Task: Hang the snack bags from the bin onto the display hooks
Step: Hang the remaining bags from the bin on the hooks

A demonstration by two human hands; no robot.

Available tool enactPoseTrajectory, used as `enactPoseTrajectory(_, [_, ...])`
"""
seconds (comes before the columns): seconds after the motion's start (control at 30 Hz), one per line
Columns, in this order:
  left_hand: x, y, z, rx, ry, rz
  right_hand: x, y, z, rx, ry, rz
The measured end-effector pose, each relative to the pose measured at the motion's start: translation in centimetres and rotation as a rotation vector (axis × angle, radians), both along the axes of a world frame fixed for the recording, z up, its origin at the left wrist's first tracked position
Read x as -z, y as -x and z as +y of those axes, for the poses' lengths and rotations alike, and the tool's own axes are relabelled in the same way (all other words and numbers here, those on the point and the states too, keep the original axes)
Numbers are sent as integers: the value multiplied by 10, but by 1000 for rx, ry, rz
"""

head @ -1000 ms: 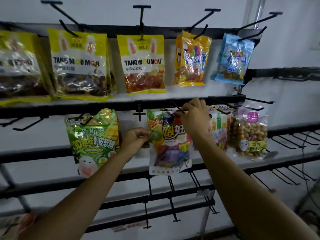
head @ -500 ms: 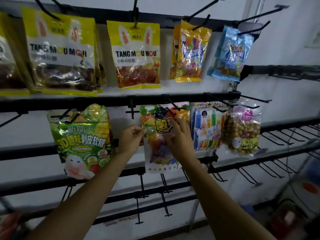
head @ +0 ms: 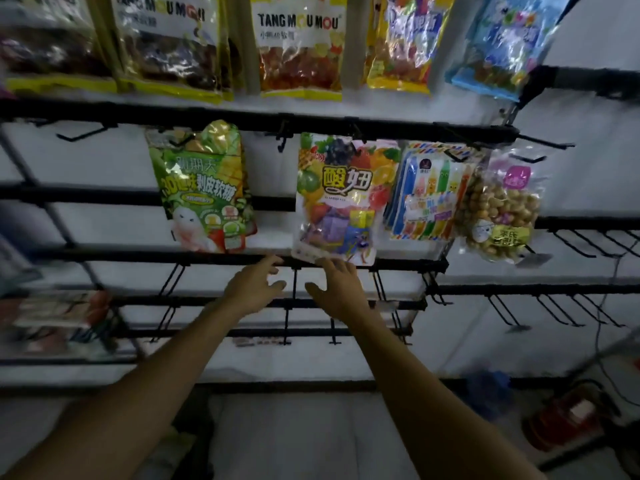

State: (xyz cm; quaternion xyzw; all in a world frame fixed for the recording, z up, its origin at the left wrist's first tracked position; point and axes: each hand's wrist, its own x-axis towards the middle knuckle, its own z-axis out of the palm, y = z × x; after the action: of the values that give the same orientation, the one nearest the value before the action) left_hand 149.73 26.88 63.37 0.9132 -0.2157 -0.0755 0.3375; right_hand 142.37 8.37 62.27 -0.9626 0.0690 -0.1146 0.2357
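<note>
Both hands now lowered off the hanging, fruit-printed snack bag (head: 337, 199).

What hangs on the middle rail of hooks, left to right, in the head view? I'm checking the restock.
Green fruit-gummy bag → multicoloured fruit-candy bag with purple cubes → blue-edged pack of coloured sticks → clear bag of round tan snacks.

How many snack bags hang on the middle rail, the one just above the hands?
4, left to right: green fruit-candy bag, mixed-fruit bag above the hands, striped crayon-print bag, clear bag of round snacks. More bags may be hidden behind these.
</note>
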Motion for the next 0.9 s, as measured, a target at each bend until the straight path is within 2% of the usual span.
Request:
enactPoseTrajectory(0.13, [10, 36, 60, -40, -164, -38, 16, 5, 45, -190, -29, 230])
enactPoseTrajectory(0.3, [21, 73, 145, -141, -355, -1, 27, 9, 127, -372, 17, 315])
enactPoseTrajectory(0.47, [30, 100, 213, -249, -418, -10, 34, 11, 201, -507, 82, 378])
enactPoseTrajectory(0.6, [42, 105, 259, -266, -527, -47, 41, 6, 248, -563, 113, 399])
enactPoseTrajectory(0.7, [50, 108, 287, -257, -538, -59, 48, 2, 280, -583, 147, 425])
enactPoseTrajectory(0.9, [82, 109, 360, -251, -552, 70, 75, -2, 356, -615, 183, 500])
